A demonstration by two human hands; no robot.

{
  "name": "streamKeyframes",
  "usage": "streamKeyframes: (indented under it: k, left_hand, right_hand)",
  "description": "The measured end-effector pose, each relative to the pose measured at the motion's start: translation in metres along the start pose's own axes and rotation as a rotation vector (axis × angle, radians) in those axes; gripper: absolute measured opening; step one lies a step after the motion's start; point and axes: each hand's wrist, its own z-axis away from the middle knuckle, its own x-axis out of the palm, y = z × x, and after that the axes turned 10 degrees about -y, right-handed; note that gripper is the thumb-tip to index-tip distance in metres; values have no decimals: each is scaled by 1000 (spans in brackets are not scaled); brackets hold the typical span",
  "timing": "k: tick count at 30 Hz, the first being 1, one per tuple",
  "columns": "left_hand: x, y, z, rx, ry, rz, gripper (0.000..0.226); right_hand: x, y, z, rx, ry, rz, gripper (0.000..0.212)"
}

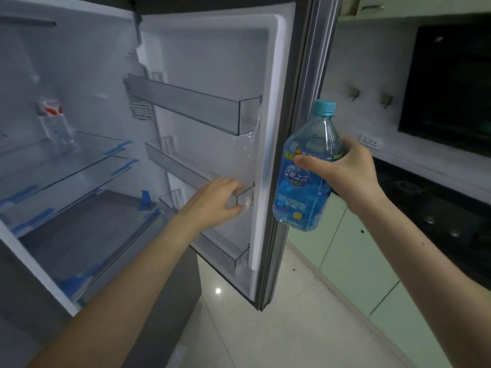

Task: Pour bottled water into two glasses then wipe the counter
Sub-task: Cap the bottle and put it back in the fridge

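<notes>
My right hand [348, 171] grips a blue plastic water bottle [305, 181] around its middle, upright, with its light-blue cap on, just right of the open fridge door's edge. My left hand [215, 201] is inside the fridge door [281, 155], fingers curled round the end of the middle door shelf [186, 168]. No glasses or cloth are in view.
The fridge interior [66, 168] stands open at the left with glass shelves and one small clear bottle [54, 123]. A dark counter with a cooktop [438, 208] runs along the right, above pale green cabinets [353, 256]. A black oven [451, 83] sits on the wall. The floor is light tile.
</notes>
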Motion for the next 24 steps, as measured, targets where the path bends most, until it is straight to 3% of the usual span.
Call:
streamKeyframes:
  k: [4, 9, 24]
  left_hand:
    - [-1, -10, -16, 73, -78, -71, 24]
    - [3, -10, -30, 162, -46, -73, 21]
    - [38, -6, -126, 211, -16, 16, 30]
  right_hand:
    - [11, 1, 0, 26, 61, 21, 66]
    - [21, 2, -2, 75, 137, 44, 67]
    - [-7, 32, -53, 114, 239, 125, 66]
